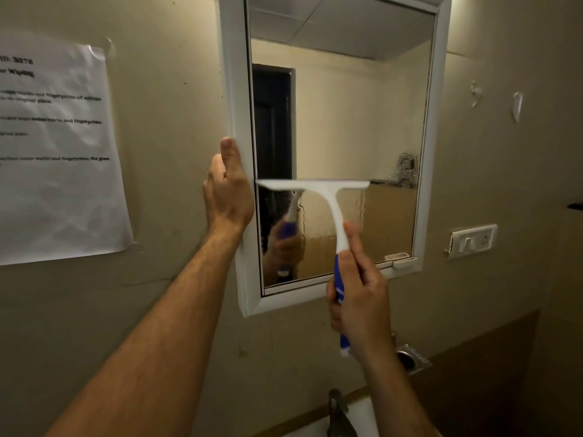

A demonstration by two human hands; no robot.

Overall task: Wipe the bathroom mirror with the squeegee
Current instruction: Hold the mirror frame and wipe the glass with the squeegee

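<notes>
The squeegee point(331, 209) looks light and rigid: a white plastic T-shaped head with a thin blade edge, on a blue-and-white handle. The blade is probably soft enough to flex against glass, so it wants even pressure rather than force. The handle is the place to hold it, and the right hand point(356, 294) is wrapped around it there, forefinger stretched up the white neck, which should help steer the blade.

The blade lies level across the mirror point(344, 121), in its lower half and toward its left side, one tip near the left inner edge of the frame. Below the blade the glass is beaded with water; above it the glass looks mostly clear, apart from a wet patch toward the mirror's right edge. Wet glass will be slippery and is fragile, so a steady stroke seems wise.

The left hand point(228, 190) grips the left side of the mirror's white frame, thumb up along it, apparently bracing it.

Counted: one squeegee, one mirror, two hands. Left of the mirror hangs one printed paper sheet point(56, 152); right of it, one switch plate point(473, 241) and two wall hooks point(517, 105). Below the mirror stands one tap point(339, 411).
</notes>
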